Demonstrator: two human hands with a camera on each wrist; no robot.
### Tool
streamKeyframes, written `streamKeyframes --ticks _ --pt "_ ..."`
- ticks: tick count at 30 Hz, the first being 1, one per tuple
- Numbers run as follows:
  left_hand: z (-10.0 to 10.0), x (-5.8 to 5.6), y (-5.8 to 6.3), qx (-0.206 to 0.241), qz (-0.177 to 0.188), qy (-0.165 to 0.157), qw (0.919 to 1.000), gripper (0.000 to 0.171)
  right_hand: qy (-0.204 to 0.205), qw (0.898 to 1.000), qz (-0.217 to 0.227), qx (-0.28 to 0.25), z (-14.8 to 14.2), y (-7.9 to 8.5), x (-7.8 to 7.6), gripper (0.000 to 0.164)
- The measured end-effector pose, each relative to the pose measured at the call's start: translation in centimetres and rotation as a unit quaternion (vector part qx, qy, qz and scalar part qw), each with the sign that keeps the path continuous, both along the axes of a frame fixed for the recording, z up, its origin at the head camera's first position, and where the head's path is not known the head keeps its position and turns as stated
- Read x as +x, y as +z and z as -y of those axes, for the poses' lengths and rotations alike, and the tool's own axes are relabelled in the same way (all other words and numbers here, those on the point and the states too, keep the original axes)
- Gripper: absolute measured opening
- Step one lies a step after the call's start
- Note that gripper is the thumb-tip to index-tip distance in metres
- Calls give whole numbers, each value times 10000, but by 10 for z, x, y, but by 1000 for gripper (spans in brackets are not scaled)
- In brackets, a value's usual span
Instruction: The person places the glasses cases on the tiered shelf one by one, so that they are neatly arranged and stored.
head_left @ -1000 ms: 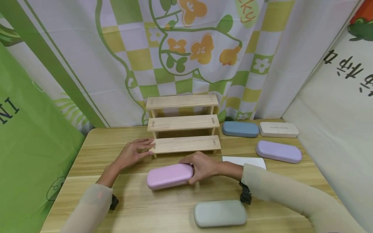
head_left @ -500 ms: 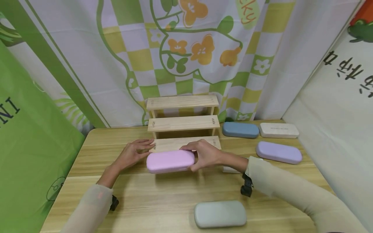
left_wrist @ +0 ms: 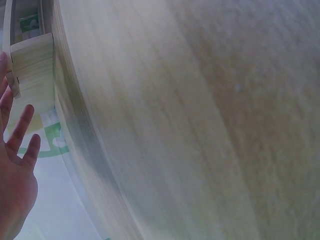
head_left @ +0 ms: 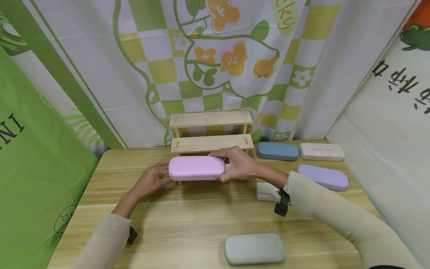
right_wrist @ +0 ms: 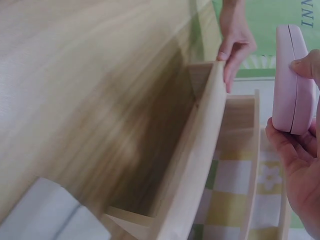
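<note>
While my right hand (head_left: 239,164) grips the pink case (head_left: 196,168) by its right end, thumb on one long face and fingers (right_wrist: 287,145) curled under the other, the case hangs level in front of the wooden stepped rack (head_left: 211,130), above the lowest step and below the middle one. The right wrist view shows the case clear of the wood, not touching any board.

My left hand (head_left: 152,178) rests with relaxed, nearly straight fingers against the left end of the lowest step, steadying the rack; it holds nothing.

Judgement on the step: set the case down flat, long axis parallel to the board, centred between the rack's two ends. The step looks narrow, so the back edge should land first, then the front. Keep the left hand pressing on the rack so it does not slide on the table (head_left: 188,224). Let go only once the case sits without rocking; a rounded shell could roll off the front lip.

Farther out on the table: a grey-green case (head_left: 254,248) near me, a purple case (head_left: 323,176), a blue case (head_left: 277,151) and a cream case (head_left: 321,151) to the right, and a white card (head_left: 267,191) beside my right wrist.
</note>
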State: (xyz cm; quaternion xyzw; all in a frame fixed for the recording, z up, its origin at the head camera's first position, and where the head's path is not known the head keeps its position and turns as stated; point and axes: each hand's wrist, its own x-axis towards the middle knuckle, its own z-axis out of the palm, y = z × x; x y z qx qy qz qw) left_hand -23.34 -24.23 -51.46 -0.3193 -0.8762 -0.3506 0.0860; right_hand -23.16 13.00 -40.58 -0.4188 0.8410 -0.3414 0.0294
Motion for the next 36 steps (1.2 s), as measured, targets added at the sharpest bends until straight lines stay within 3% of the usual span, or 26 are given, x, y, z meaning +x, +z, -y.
streamKeyframes --ticks 11,20,30,36 --pt "-1 0 2 -63 -83 -85 9999 37 -192 9991 -186 -344 -4 17 -22 66" --pt "-1 -1 0 -75 -113 -217 9997 38 -520 9974 -434 -237 -3 29 -45 69" --pt "0 1 -3 35 12 -211 9998 39 -753 9958 -159 -494 6 36 -65 69" --pt "-1 1 -1 118 -8 -243 9996 39 -856 9946 -409 -419 14 41 -80 68"
